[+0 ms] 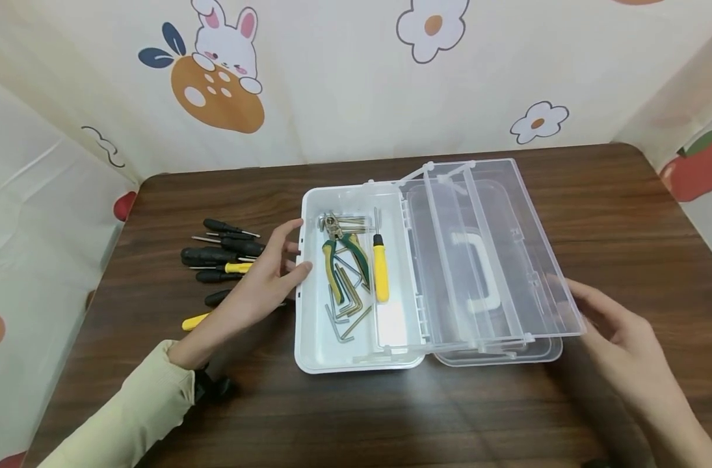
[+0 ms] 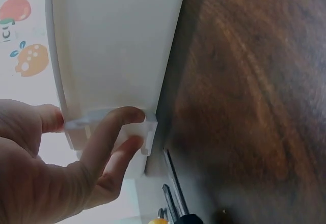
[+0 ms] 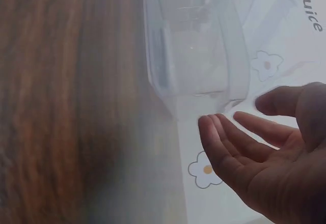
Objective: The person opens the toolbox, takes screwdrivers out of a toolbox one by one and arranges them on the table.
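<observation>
A white toolbox (image 1: 393, 361) stands opened on the table. My left hand (image 1: 268, 279) grips its left side in the head view. The left wrist view shows the fingers bent against the latch (image 2: 150, 137) and the thumb at the rim. Inside lie green-and-yellow pliers (image 1: 331, 273), several hex keys (image 1: 350, 296) and a yellow screwdriver (image 1: 381, 270). Over the folded-back clear lid (image 1: 543, 351) hangs a transparent tray (image 1: 543, 260) on hinged arms. My right hand (image 1: 625, 344) is beside the tray's right edge, fingers loosely bent and holding nothing; contact is hard to tell.
Several black and yellow screwdrivers (image 1: 215, 257) lie left of the box, partly hidden by my left forearm. A white handle (image 1: 484, 270) shows through the tray. Patterned cloth (image 1: 344, 84) rises behind the wooden table (image 1: 613, 195).
</observation>
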A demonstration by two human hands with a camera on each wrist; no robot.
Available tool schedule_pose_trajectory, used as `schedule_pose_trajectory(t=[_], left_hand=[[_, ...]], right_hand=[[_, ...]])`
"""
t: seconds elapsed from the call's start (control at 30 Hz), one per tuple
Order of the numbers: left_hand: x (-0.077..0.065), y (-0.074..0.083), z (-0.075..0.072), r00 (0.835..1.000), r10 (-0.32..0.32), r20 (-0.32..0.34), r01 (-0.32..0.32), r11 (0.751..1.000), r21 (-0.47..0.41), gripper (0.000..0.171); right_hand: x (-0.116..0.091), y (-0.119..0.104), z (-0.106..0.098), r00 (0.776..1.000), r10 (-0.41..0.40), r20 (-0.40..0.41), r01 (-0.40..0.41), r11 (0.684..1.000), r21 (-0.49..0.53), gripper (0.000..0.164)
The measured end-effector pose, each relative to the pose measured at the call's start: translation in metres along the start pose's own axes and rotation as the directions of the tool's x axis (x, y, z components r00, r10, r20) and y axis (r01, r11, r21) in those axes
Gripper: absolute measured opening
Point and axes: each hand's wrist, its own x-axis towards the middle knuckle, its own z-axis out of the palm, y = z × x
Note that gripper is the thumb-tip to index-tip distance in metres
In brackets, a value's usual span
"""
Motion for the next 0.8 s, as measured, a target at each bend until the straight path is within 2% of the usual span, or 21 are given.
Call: schedule_pose_trajectory(t=[0.07, 0.1, 0.13, 0.17, 0.2, 0.23, 0.27, 0.3, 0.33, 0.37, 0.4, 0.47, 0.5, 0.57, 0.63, 0.73, 0.8], left_hand=[[0.001, -0.001, -0.001, 1.000, -0.001, 0.002, 0.001, 1.000, -0.010, 0.075], [0.002, -0.001, -0.002, 1.000, -0.002, 0.001, 0.003, 1.000, -0.015, 0.076], [0.003, -0.002, -0.003, 1.000, -0.005, -0.001, 0.005, 1.000, -0.019, 0.076], [0.004, -0.003, -0.004, 1.000, -0.007, -0.006, 0.007, 1.000, -0.020, 0.077], [0.005, -0.003, -0.005, 1.000, -0.011, -0.010, 0.011, 1.000, -0.019, 0.077], [0.005, -0.003, -0.005, 1.000, -0.016, -0.013, 0.016, 1.000, -0.021, 0.077], [0.006, -0.003, -0.006, 1.000, -0.019, -0.014, 0.019, 1.000, -0.020, 0.077], [0.006, -0.003, -0.006, 1.000, -0.024, -0.015, 0.023, 1.000, -0.017, 0.078], [0.007, -0.002, -0.006, 1.000, -0.026, -0.014, 0.026, 1.000, -0.011, 0.078], [0.007, -0.001, -0.007, 1.000, -0.028, -0.011, 0.028, 1.000, 0.001, 0.078], [0.008, 0.000, -0.008, 1.000, -0.031, -0.005, 0.031, 0.999, 0.014, 0.078], [0.009, 0.004, -0.010, 0.999, -0.034, 0.011, 0.033, 0.998, 0.051, 0.078], [0.009, 0.006, -0.012, 0.999, -0.040, 0.020, 0.039, 0.997, 0.066, 0.077], [0.010, 0.013, -0.016, 0.998, -0.047, 0.032, 0.043, 0.993, 0.107, 0.072], [0.009, 0.020, -0.021, 0.999, -0.034, 0.027, 0.029, 0.982, 0.184, 0.064], [0.009, 0.034, -0.026, 0.999, 0.030, -0.017, -0.023, 0.939, 0.344, 0.051], [0.010, 0.043, -0.026, 0.994, 0.104, -0.044, -0.074, 0.898, 0.434, 0.044]], right_hand=[[-0.001, -0.006, -0.002, 0.999, 0.004, -0.034, -0.003, 1.000, 0.011, 0.040], [-0.002, -0.009, -0.003, 0.999, 0.001, -0.049, 0.002, 0.999, 0.049, 0.039], [-0.002, -0.012, -0.003, 0.998, -0.013, -0.057, 0.021, 0.990, 0.139, 0.039], [-0.002, -0.013, -0.003, 0.997, -0.048, -0.062, 0.062, 0.967, 0.248, 0.040], [-0.001, -0.015, -0.002, 0.994, -0.090, -0.064, 0.108, 0.921, 0.374, 0.041], [-0.001, -0.015, -0.001, 0.987, -0.144, -0.066, 0.157, 0.849, 0.504, 0.042], [0.000, -0.015, 0.000, 0.978, -0.197, -0.069, 0.196, 0.756, 0.625, 0.044], [0.001, -0.015, 0.001, 0.967, -0.246, -0.069, 0.217, 0.649, 0.729, 0.045], [0.001, -0.014, 0.002, 0.955, -0.287, -0.068, 0.224, 0.555, 0.801, 0.045], [0.002, -0.013, 0.003, 0.946, -0.317, -0.067, 0.228, 0.502, 0.835, 0.046], [0.002, -0.012, 0.004, 0.940, -0.336, -0.067, 0.226, 0.462, 0.857, 0.047], [0.001, -0.010, 0.005, 0.938, -0.343, -0.056, 0.211, 0.432, 0.877, 0.047], [0.001, -0.009, 0.006, 0.940, -0.338, -0.046, 0.198, 0.432, 0.880, 0.047], [0.000, -0.008, 0.005, 0.948, -0.316, -0.022, 0.170, 0.450, 0.877, 0.047], [-0.001, -0.007, 0.004, 0.957, -0.289, 0.004, 0.141, 0.478, 0.867, 0.047], [-0.002, -0.005, 0.002, 0.963, -0.265, 0.035, 0.110, 0.514, 0.850, 0.048], [-0.002, -0.003, 0.002, 0.961, -0.273, 0.045, 0.108, 0.519, 0.848, 0.048]])
